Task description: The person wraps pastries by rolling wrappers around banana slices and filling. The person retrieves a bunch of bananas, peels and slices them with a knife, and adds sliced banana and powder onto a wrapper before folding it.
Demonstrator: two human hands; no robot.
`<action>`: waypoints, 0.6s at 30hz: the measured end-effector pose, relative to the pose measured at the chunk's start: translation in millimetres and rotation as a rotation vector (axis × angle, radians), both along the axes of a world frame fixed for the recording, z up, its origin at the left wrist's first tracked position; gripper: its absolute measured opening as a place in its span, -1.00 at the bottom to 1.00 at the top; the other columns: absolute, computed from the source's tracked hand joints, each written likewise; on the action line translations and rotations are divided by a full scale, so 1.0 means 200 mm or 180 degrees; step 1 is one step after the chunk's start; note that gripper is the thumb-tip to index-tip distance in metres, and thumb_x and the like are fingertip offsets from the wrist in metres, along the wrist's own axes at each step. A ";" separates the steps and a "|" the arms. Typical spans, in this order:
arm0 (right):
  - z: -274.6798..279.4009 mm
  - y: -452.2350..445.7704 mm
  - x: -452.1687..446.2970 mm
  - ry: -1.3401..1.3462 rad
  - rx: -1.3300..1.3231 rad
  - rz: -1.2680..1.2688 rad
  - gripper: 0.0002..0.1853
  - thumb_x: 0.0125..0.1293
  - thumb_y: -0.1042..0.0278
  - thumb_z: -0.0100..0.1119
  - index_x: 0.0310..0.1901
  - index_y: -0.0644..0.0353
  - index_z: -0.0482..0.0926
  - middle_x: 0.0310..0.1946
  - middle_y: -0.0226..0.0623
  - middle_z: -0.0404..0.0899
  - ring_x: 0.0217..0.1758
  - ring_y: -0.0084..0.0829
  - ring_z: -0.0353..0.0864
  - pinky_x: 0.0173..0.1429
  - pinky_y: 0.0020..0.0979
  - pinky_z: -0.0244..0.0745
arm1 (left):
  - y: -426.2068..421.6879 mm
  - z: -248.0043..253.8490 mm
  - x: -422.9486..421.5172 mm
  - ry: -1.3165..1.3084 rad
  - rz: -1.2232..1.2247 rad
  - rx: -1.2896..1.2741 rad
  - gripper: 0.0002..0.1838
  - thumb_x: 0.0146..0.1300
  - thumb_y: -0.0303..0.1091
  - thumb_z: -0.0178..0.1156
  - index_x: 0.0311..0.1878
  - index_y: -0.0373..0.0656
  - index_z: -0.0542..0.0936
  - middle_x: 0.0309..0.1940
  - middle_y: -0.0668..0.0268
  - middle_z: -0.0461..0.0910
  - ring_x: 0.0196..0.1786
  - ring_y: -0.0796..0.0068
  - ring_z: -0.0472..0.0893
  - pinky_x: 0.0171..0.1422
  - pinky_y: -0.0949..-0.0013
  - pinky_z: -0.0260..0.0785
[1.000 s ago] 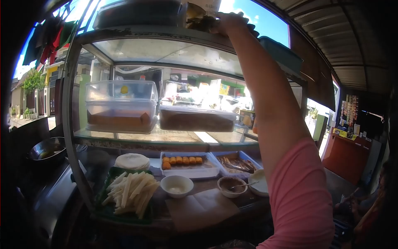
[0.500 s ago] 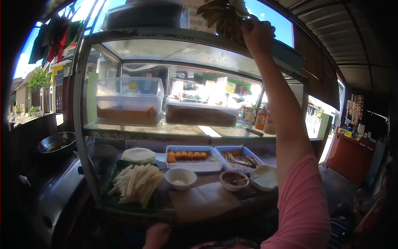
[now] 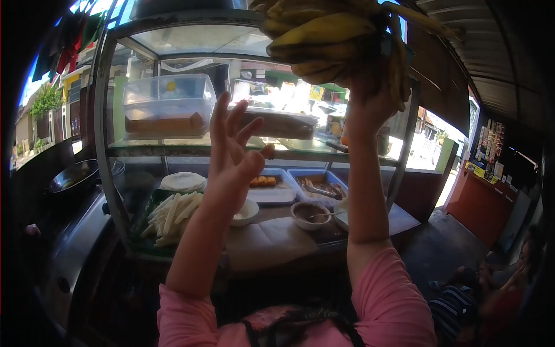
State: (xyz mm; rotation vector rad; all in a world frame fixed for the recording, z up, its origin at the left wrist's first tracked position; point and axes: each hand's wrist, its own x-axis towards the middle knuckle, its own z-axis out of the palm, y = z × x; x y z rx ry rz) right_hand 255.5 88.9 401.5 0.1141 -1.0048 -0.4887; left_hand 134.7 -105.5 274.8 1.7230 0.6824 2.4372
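High at the upper right, a bunch of bananas (image 3: 326, 43) is held up by my right hand (image 3: 373, 101), whose fingers are partly hidden behind the fruit. My left hand (image 3: 234, 147) is raised with fingers spread, holding nothing, below and left of the bunch. Beneath my hands on the counter are a green tray of pale cut strips (image 3: 170, 217), a stack of round white wrappers (image 3: 184, 181) and a white bowl (image 3: 245, 213) partly covered by my left arm. A bowl of brown paste with a spoon (image 3: 310, 216) stands to the right.
The glass display case (image 3: 248, 151) holds a clear plastic box (image 3: 167, 107). Two trays stand below, one with orange rolls (image 3: 263, 181), one with brown pieces and tongs (image 3: 321, 188). A dark pan (image 3: 74, 176) is at left. A person (image 3: 503, 283) sits at lower right.
My right hand has brought the bananas down from the top of the case, nearer to me. My left hand has risen from low by the counter and now has its fingers spread.
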 end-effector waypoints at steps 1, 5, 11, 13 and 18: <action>-0.14 -0.06 0.06 -0.0168 -0.0122 0.0174 -0.47 0.32 -0.02 0.28 0.14 0.25 0.64 0.09 -0.04 0.62 0.19 -0.08 0.53 0.30 -0.12 0.38 | 0.01 0.04 0.02 -0.0199 -0.0364 0.0044 0.37 -0.09 0.52 0.40 0.65 0.17 -0.15 0.53 0.05 0.05 0.46 0.02 0.29 0.41 -0.24 0.30; -0.82 -0.19 0.27 -0.1079 -0.0919 0.0746 -0.55 0.26 0.10 0.32 0.10 0.19 0.66 0.02 -0.03 0.65 0.19 -0.08 0.53 0.28 -0.10 0.37 | -0.03 -0.27 0.06 -0.0530 -0.1692 -0.0444 0.19 0.11 0.32 0.39 0.62 0.21 -0.14 0.56 0.04 0.02 0.55 0.00 0.18 0.50 -0.18 0.26; -1.51 -0.46 0.48 -0.2944 -0.1661 0.1196 -0.55 0.14 0.25 0.37 0.10 0.14 0.66 0.09 -0.12 0.58 0.10 -0.09 0.53 0.22 -0.15 0.41 | -0.41 -0.96 0.18 -0.1766 -0.1669 -0.1761 -0.11 0.32 0.10 0.31 0.56 -0.04 0.12 0.45 0.18 0.32 0.39 0.16 0.47 0.42 0.04 0.40; -1.71 -0.49 0.47 -0.3381 -0.2155 0.1514 -0.56 0.15 0.27 0.36 0.09 0.15 0.65 0.06 -0.13 0.59 0.05 -0.11 0.54 0.20 -0.17 0.42 | -0.50 -1.16 0.16 -0.1860 -0.1612 -0.1863 -0.31 0.47 -0.02 0.18 0.53 -0.04 0.19 0.43 0.19 0.35 0.39 0.20 0.47 0.38 0.04 0.43; -2.05 -0.41 0.21 -0.4265 -0.4217 0.2772 -0.57 0.28 0.32 0.23 0.16 0.30 0.53 -0.03 -0.07 0.62 0.00 -0.22 0.62 0.10 -0.22 0.51 | -0.42 -1.19 0.02 -0.1785 0.0244 -0.2985 -0.48 0.51 -0.23 0.14 0.45 -0.14 0.33 0.24 0.26 0.54 0.19 0.44 0.59 0.16 0.33 0.55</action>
